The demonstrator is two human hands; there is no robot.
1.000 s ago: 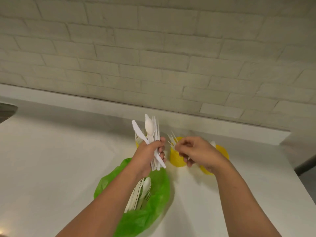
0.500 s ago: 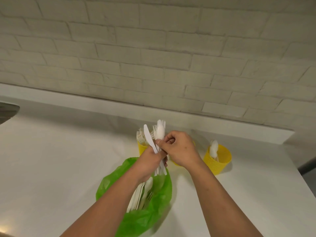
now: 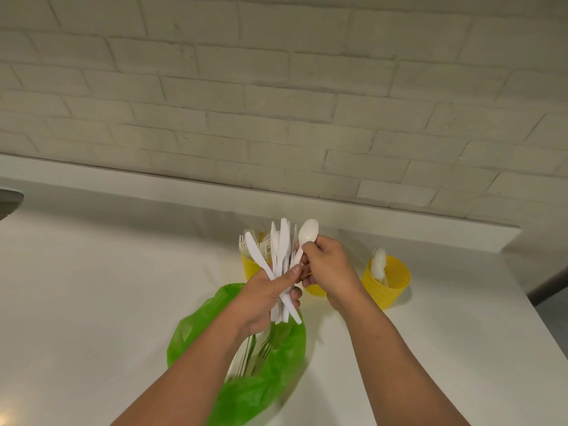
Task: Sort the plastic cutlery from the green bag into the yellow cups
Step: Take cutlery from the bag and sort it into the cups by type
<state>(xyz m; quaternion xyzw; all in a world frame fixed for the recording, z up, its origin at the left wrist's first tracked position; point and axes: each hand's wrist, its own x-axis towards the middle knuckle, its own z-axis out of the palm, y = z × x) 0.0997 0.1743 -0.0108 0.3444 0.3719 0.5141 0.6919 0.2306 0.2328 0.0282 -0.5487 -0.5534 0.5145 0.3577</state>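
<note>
My left hand (image 3: 264, 298) grips a bundle of white plastic cutlery (image 3: 281, 250), knives and forks fanned upward, above the green bag (image 3: 246, 392). My right hand (image 3: 327, 269) pinches a white spoon (image 3: 306, 233) by its handle, its bowl tilted up beside the bundle. More cutlery lies inside the bag. Three yellow cups stand behind my hands: the left cup (image 3: 250, 267) holds forks, the middle cup (image 3: 315, 290) is mostly hidden by my right hand, and the right cup (image 3: 388, 281) holds spoons.
Everything sits on a white counter (image 3: 107, 287) against a pale brick wall (image 3: 276, 103). The counter's right edge (image 3: 534, 305) drops off past the right cup. A dark object (image 3: 9, 199) pokes in at the far left.
My right hand came from the cups to the bundle, took hold of a spoon and has drawn it up and to the right, partly out of the bundle. My left hand keeps its hold.
</note>
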